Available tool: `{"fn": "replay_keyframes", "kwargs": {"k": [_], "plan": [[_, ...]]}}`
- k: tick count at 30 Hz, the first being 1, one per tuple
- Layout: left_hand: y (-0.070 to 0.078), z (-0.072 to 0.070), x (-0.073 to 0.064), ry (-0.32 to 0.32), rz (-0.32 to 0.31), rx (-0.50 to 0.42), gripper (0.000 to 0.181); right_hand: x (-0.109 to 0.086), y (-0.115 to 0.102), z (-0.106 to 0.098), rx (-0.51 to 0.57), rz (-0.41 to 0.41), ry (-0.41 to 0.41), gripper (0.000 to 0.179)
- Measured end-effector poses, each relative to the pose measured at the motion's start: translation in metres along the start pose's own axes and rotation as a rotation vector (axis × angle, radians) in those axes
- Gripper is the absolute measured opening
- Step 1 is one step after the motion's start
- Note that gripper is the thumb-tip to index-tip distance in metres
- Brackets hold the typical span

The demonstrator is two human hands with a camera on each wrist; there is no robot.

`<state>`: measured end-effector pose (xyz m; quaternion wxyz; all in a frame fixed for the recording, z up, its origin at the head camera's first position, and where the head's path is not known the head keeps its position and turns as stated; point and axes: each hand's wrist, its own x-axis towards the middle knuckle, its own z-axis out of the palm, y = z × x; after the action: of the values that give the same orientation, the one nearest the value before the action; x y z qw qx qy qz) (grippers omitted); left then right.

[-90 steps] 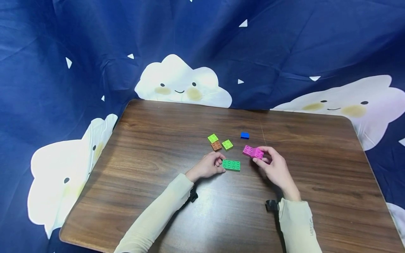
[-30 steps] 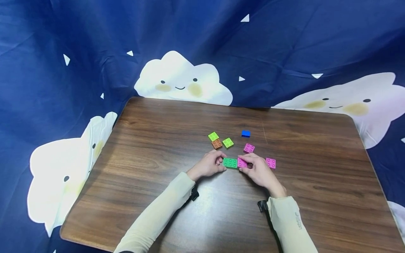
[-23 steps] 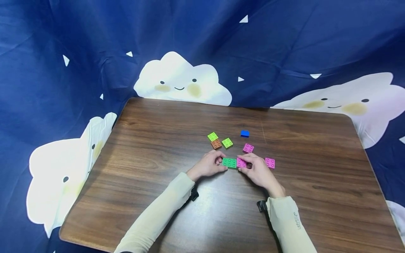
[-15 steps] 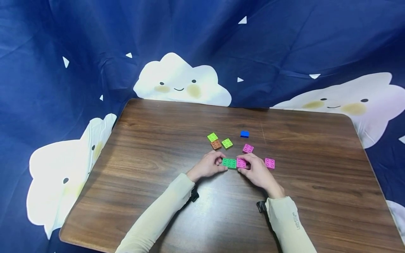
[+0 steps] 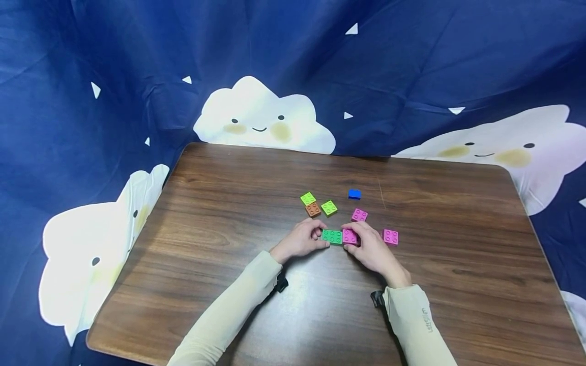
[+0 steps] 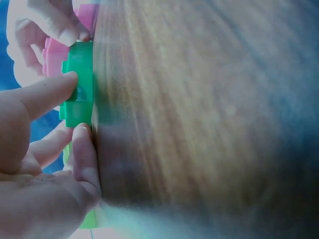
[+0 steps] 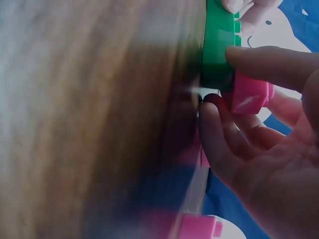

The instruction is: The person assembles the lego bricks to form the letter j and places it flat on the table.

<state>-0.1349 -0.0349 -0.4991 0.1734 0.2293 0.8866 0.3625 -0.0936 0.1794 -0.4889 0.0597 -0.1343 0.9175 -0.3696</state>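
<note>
A long green building brick lies on the table, its left end gripped by my left hand. Over its right end sits a square pink brick, covering the last studs. My right hand pinches that pink brick between thumb and fingers. In the right wrist view, the pink brick stands higher than the green brick and juts past its end, with the thumb near where they meet. The left wrist view shows left fingers on both sides of the green brick.
Beyond the hands lie two lime bricks, a brown brick and a blue brick. Two loose pink bricks are near my right hand. A blue cloud-print curtain hangs behind the wooden table.
Since three seconds ago, my right hand has moved left from beside another pink brick and set a pink brick over the green brick's right end. Lately only its fingers have shifted slightly.
</note>
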Motion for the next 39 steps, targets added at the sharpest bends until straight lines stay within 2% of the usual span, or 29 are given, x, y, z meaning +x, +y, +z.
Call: {"fn": "replay_keyframes", "kwargs": {"k": [12,17,25,39], "plan": [[0.0,0.0,0.0,0.004,-0.004,-0.008,0.033,-0.004,-0.003,-0.017,-0.009,-0.038,0.021,0.047],[-0.001,0.001,0.0,-0.001,-0.002,-0.011,0.034,-0.006,0.001,-0.028,0.014,-0.029,0.06,0.044],[-0.002,0.001,0.001,0.001,-0.01,-0.029,0.035,-0.009,0.01,-0.042,-0.008,-0.015,0.125,0.043],[-0.002,0.001,0.0,-0.001,-0.017,-0.055,0.036,-0.018,0.03,-0.05,-0.047,0.008,0.226,0.041]]}}
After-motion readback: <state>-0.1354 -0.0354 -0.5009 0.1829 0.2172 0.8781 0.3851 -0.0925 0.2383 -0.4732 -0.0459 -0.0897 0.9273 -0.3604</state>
